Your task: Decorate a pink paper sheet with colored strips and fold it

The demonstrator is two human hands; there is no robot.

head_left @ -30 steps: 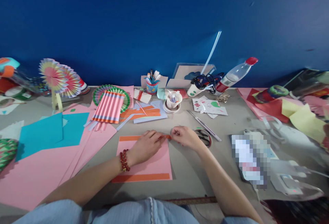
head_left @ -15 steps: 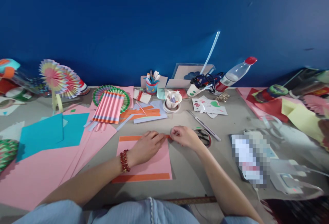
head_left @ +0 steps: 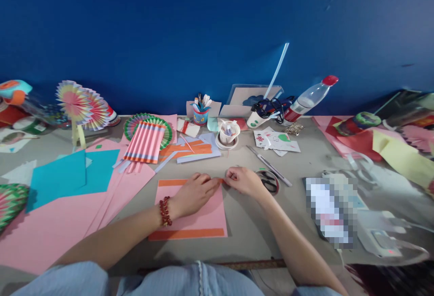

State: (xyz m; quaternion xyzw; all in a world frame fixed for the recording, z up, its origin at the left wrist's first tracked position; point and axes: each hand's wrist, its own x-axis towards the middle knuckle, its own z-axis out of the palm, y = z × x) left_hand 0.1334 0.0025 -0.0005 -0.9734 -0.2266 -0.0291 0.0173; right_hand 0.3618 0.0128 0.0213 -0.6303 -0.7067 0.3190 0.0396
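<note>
A pink paper sheet lies on the desk in front of me, with an orange paper strip along its far edge and another orange strip along its near edge. My left hand rests on the sheet, fingers stretched out and lying over the far strip, its tips near the right corner. At that corner my right hand is closed in a pinch on the end of the far strip. Only a small bit of orange shows between the two hands. The fingertips of the right hand are partly hidden.
Right of my hands are a tape roll, a craft knife and a phone. Behind stand a paper cup, a pen cup and a bottle. Pleated pink paper and blue sheets lie left.
Both hands keep nearly the same places on the far strip. The view has shifted slightly, so things at the left appear a little further right.
</note>
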